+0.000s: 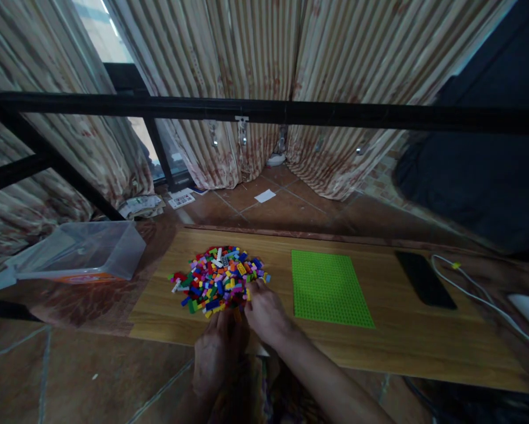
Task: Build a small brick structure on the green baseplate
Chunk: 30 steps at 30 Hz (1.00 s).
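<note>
A heap of small toy building bricks (215, 282) in many colours lies on the left part of the wooden board. At its near edge my left hand (213, 350) has its fingers drawn together, the tips touching the front bricks. My right hand (266, 312) reaches into the right side of the heap with fingers curled in, close to a yellow brick. What either hand pinches is too small or hidden to make out. To the right of the heap, a flat green studded baseplate (328, 288) rests on the board with nothing built on it.
The wooden board (405, 347) runs across in front of me. A dark phone-like slab (425, 280) and a white cable (480, 291) lie at its right. A clear plastic bin (123, 253) stands at the left. Behind run a black metal bar (264, 111) and striped curtains (255, 53).
</note>
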{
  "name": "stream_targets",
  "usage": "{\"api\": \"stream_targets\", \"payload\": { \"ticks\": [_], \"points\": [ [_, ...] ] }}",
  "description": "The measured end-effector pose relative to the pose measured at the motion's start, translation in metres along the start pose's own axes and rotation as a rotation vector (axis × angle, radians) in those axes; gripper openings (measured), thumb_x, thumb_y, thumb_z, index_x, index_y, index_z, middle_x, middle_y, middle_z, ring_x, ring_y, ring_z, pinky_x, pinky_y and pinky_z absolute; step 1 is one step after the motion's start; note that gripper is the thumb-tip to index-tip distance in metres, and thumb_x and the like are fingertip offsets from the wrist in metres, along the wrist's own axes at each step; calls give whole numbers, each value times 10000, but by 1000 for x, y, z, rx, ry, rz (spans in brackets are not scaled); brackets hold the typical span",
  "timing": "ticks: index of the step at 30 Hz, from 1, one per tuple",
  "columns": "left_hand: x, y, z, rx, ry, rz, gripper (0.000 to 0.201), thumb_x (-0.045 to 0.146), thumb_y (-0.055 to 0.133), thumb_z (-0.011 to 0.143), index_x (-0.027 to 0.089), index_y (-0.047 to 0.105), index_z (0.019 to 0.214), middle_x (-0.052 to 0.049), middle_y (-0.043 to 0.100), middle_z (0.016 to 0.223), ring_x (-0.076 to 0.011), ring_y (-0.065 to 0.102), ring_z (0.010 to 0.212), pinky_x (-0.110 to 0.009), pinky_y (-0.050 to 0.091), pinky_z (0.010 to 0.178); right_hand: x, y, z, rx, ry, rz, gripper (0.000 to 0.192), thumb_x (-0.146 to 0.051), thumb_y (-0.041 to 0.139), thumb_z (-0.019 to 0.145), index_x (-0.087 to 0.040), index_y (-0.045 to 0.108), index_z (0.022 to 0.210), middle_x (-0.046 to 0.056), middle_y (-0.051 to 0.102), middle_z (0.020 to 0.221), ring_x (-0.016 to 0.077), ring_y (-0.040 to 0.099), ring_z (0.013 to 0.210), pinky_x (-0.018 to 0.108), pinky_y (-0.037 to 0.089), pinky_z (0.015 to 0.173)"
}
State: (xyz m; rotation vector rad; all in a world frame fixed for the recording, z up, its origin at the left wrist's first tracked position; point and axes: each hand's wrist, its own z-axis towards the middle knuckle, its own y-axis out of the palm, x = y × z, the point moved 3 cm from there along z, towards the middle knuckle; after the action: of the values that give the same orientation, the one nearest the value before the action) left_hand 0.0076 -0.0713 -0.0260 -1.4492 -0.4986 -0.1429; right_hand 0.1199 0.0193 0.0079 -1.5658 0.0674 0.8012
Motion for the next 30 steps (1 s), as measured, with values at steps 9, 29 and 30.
{"api": "stream_targets", "payload": {
  "ticks": [9, 29, 30],
  "points": [
    [7, -4, 2, 85, -27, -144, 250, 315, 407, 939, 200, 552, 1108, -76, 699, 983, -202, 696, 804, -252, 459, 589, 26, -2, -7, 187, 15, 377, 329, -72, 547, 714, -193, 635, 1006, 10, 613, 803, 147, 561, 687, 251, 449, 665],
    [22, -23, 43, 88, 1, -64, 248, 286, 418, 919, 199, 650, 905, -47, 699, 866, -175, 659, 736, -251, 443, 632, 64, -25, -40, 205, 84, 538, 304, -177, 540, 778, -198, 622, 1070, 33, 632, 849, 155, 590, 703, 261, 488, 654],
    [21, -22, 44, 69, 3, 7, 238, 269, 423, 918, 203, 652, 921, -50, 699, 901, -177, 662, 753, -251, 439, 630, 76, -26, -46, 232, 139, 619, 290, -208, 555, 775, -193, 623, 1056, 29, 636, 825, 161, 595, 712, 268, 489, 662]
  ]
}}
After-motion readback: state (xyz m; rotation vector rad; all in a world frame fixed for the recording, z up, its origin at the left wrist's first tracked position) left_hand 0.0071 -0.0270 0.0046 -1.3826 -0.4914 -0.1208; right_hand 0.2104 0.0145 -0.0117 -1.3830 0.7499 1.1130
